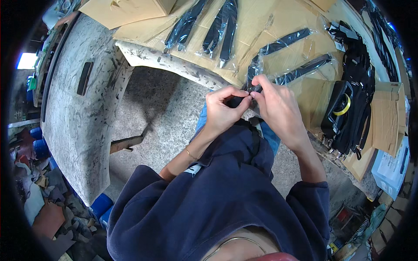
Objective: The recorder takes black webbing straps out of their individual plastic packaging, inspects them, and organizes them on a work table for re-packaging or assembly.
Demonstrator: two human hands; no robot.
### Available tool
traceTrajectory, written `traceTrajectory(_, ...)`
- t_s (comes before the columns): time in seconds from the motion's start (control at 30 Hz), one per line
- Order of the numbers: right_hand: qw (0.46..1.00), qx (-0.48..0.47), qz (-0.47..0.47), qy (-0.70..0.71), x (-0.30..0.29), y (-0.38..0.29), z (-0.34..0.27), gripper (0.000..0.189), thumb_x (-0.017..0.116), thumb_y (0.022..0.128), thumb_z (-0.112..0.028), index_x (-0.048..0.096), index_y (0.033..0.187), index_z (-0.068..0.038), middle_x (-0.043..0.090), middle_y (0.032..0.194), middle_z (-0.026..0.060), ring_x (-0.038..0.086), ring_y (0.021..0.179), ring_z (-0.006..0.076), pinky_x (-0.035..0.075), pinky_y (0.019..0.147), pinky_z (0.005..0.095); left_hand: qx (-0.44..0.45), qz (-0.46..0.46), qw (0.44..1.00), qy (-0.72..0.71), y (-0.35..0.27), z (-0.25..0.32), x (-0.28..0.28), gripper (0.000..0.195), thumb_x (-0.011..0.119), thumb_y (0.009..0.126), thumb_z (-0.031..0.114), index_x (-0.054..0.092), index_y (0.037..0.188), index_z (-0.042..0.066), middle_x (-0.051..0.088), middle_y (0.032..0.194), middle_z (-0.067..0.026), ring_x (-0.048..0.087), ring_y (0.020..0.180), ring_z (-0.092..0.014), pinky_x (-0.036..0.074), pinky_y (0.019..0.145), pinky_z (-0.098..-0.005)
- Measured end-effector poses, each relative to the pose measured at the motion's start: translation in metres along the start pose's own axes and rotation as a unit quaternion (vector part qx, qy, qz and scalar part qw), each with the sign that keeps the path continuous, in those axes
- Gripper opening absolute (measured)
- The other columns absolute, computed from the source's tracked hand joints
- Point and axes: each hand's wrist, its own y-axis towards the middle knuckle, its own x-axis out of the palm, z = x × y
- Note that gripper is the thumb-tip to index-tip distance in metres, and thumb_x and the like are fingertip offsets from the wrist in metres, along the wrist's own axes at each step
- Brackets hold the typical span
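Observation:
My left hand (225, 107) and my right hand (281, 111) meet at the table's front edge, thumbs and fingertips pinched close together. Between them is the near end of a clear plastic bag with a folded black strap (253, 70) inside; my fingers partly hide what they pinch. The strap's two ends spread away to the right over the cardboard. Farther back lie two more bagged black straps, one on the left (186, 27) and one nearer the middle (230, 31). To the right of my right hand, a black tape dispenser (329, 114) with a yellow roll rests beside loose straps.
Cardboard (254, 19) covers the worktable. Many loose black straps (357, 84) with metal clasps are piled at right, near a blue-and-white box (390, 166). A phone (85, 78) lies on the stained left table (75, 130). Scrap pieces (49, 218) litter the lower left.

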Motion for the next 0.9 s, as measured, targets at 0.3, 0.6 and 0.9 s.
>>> traceTrajectory(0.3, 0.973, -0.005, 0.195, 0.125, 0.001, -0.017, 0.004, 0.017, 0.067, 0.078, -0.004, 0.063, 0.095, -0.005, 0.058, 0.083, 0.0079, 0.058, 0.07, 0.0246, 0.047, 0.064, 0.035, -0.06, 0.005, 0.992, -0.115, 0.011, 0.031, -0.002, 0.009, 0.065, 0.079, -0.011, 0.062, 0.086, -0.006, 0.065, 0.084, -0.0105, 0.066, 0.075, -0.016, 0.055, 0.066, -0.0253)
traceTrajectory(0.6, 0.945, -0.221, 0.233, -0.063, 0.015, -0.014, 0.026, 0.039, 0.063, 0.064, 0.003, 0.067, 0.102, -0.005, 0.057, 0.092, 0.0044, 0.052, 0.079, 0.0219, 0.045, 0.067, 0.0322, -0.076, 0.018, 0.984, -0.16, 0.014, 0.037, 0.008, 0.007, 0.066, 0.079, -0.009, 0.063, 0.085, -0.005, 0.067, 0.08, -0.0103, 0.065, 0.074, -0.013, 0.054, 0.069, -0.0241)
traceTrajectory(0.9, 0.934, -0.218, 0.276, -0.071, 0.008, -0.006, 0.022, 0.033, 0.067, 0.068, -0.005, 0.067, 0.101, -0.006, 0.06, 0.101, 0.0042, 0.055, 0.087, 0.0217, 0.042, 0.08, 0.0383, -0.064, -0.01, 0.984, -0.168, 0.016, 0.041, 0.01, 0.005, 0.065, 0.081, -0.007, 0.063, 0.085, -0.005, 0.067, 0.081, -0.01, 0.065, 0.074, -0.012, 0.053, 0.069, -0.0237)
